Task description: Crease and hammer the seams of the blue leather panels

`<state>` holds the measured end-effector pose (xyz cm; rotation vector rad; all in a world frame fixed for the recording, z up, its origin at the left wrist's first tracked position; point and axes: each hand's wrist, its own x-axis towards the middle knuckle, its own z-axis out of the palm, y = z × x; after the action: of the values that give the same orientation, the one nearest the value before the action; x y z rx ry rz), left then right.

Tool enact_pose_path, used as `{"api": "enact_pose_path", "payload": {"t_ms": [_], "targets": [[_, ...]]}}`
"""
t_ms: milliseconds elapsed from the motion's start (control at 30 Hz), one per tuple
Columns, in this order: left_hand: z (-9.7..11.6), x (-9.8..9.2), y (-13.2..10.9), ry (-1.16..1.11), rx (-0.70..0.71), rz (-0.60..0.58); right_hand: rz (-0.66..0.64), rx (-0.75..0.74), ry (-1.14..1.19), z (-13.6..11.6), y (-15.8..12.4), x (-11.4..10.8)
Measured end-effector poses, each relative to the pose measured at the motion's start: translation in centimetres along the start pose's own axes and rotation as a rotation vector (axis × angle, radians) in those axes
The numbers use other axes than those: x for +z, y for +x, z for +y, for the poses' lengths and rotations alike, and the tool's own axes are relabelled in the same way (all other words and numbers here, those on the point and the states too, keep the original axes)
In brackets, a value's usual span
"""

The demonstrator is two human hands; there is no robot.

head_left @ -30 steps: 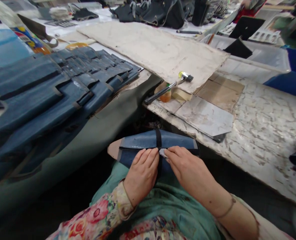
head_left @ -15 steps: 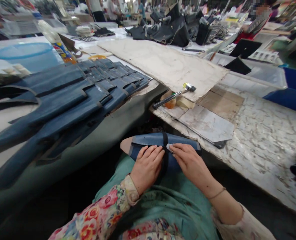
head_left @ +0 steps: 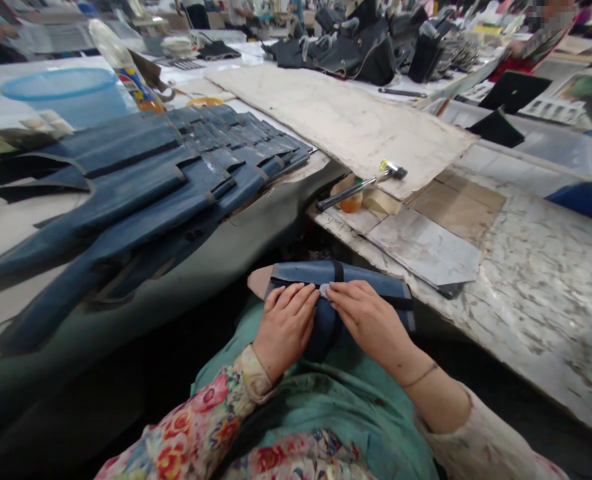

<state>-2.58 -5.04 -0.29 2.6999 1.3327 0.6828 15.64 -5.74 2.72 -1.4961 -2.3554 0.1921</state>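
Note:
A dark blue leather piece [head_left: 306,272] with black strips lies across my lap, over a tan-tipped board whose end shows at its left. My left hand [head_left: 287,323] rests on the piece, palm down, its fingers laid along the black strip. Between the thumb and fingers of my right hand [head_left: 369,320] is a small whitish pad [head_left: 325,290], pressed on the strip just beside my left fingertips. The underside of the piece is hidden.
Overlapping blue leather pieces [head_left: 166,167] cover the left table. A hammer [head_left: 363,187] lies by an orange container on the right table's corner, near a pale sheet [head_left: 356,127]. Behind are a blue tub [head_left: 66,100], black bags [head_left: 346,50], a clear bin [head_left: 561,157] and a person.
My right hand and the whitish pad have moved left along the strip, past the black cross band. My left hand has shifted slightly left. The view has turned a little.

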Motion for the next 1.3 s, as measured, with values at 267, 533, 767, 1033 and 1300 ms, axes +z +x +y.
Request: {"api": "enact_pose_path", "payload": {"t_ms": [267,533,767,1033,1300], "targets": [[-1.9,-0.9,-0.7,0.03,-0.048,0.011,-0.025,-0.09,-0.001,-1.2,2.2,1.1],[-4.3,-2.0,-1.8,0.061,-0.133,0.042,-0.074,-0.162,-0.008,-3.3,4.9,2.3],[-6.0,-2.1,-2.9,-0.022,-0.256,0.056,-0.105,-0.202,-0.024,-4.8,6.7,3.4],[-6.7,-1.2,-3.9,-0.062,-0.336,0.103,-0.106,-0.197,-0.049,-6.8,7.6,3.8],[-5.2,-0.9,-2.8,0.051,-0.175,0.073,-0.078,-0.138,-0.058,-4.6,4.7,2.5]]}}
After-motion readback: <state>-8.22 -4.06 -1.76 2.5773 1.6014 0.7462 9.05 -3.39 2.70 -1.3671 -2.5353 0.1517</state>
